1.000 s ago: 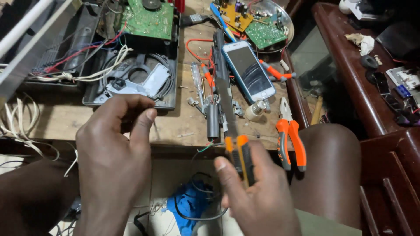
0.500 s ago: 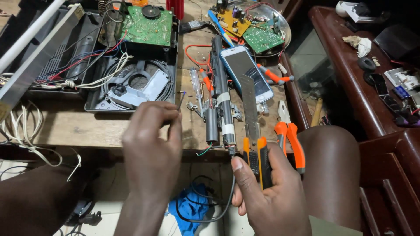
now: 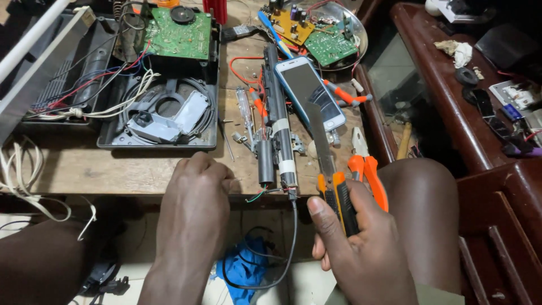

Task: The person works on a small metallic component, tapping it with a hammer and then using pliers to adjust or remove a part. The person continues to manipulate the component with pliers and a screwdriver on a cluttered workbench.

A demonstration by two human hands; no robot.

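Note:
My right hand (image 3: 361, 254) grips the orange and black handle of a utility knife (image 3: 330, 181). Its long blade points up the table towards a blue-cased phone (image 3: 309, 93). My left hand (image 3: 195, 195) rests at the front edge of the wooden table (image 3: 113, 169), fingers curled together. Whether anything small sits between them cannot be made out. Just right of that hand lies a black tube assembly (image 3: 279, 141) with white tape bands. Red and green wires and a black cable (image 3: 291, 243) hang from its near end.
An opened black device casing (image 3: 158, 118) with a green circuit board (image 3: 178, 36) fills the table's left. A round metal tray (image 3: 355, 28) holds more boards. Orange pliers (image 3: 367, 169), a screwdriver (image 3: 245, 107), white cables (image 3: 17, 169), a blue cloth (image 3: 243, 268) and a dark wooden cabinet (image 3: 451, 113) surround me.
My left hand moved right, from below the casing to beside the tube assembly, and its fingers curled down onto the table edge. The knife stayed in my right hand, shifting slightly right.

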